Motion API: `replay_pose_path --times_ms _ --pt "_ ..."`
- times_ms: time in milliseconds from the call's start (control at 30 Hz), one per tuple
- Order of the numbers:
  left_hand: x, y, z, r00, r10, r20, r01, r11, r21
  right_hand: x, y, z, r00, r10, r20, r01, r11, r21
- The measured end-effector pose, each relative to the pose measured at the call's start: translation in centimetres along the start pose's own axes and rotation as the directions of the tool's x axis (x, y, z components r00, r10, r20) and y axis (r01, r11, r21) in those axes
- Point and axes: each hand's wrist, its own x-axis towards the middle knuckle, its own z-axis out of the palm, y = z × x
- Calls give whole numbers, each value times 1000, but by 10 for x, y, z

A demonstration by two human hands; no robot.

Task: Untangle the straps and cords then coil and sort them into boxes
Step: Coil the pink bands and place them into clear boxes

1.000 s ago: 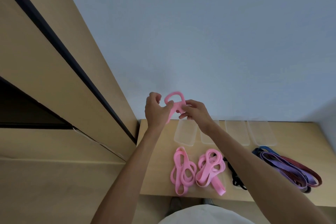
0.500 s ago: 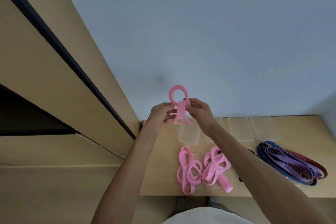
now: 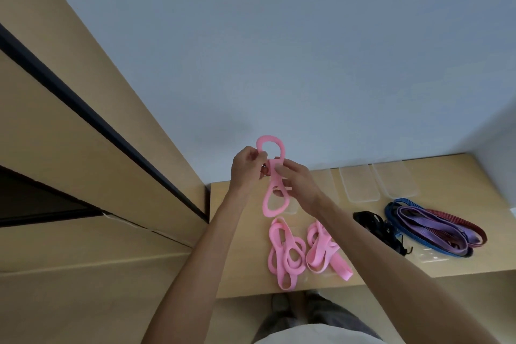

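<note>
Head view, the only one. Both hands are raised above the table [image 3: 229, 232]. The left hand [image 3: 245, 170] and right hand [image 3: 297, 180] each pinch the waist of a pink strap [image 3: 275, 204], folded into a figure-eight: one loop stands above the fingers, one hangs below, clear of the table. Both grips are closed on this strap.

On the table beneath lie two more pink bundles [image 3: 284, 254], just beside each other. To the right are a black cord [image 3: 377, 229] and a pile of blue, purple and red straps [image 3: 435, 226], touching or nearly so. Clear boxes [image 3: 360, 184] stand along the wall, apparently empty.

Risk, as judged: the wrap at the waist is held by pinch alone; if either hand eases, the elastic could spring open and the coil be lost. The hanging loop could also snag on the bundles below when lowered.

No brand, label or writing is legible.
</note>
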Motion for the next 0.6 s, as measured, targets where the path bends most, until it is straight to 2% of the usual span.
replay_pose_path --times_ms 133,233,433,500,600 --pt "7 -9 18 998 17 -53 -18 1000 -13 9 4 -12 998 -6 -55 5 1000 -12" --pt "15 -16 29 997 -49 -68 46 998 -36 18 1 -25 998 5 -67 -6 1000 -11" --pt "18 -30 48 981 -188 42 188 982 -17 47 20 -54 979 118 -168 -111 993 51" --pt "21 -41 55 976 -209 56 208 978 14 52 27 -60 979 148 -142 -142 988 55" --pt "27 -65 63 965 -259 -39 262 960 102 59 36 -65 978 193 -74 -192 981 13"
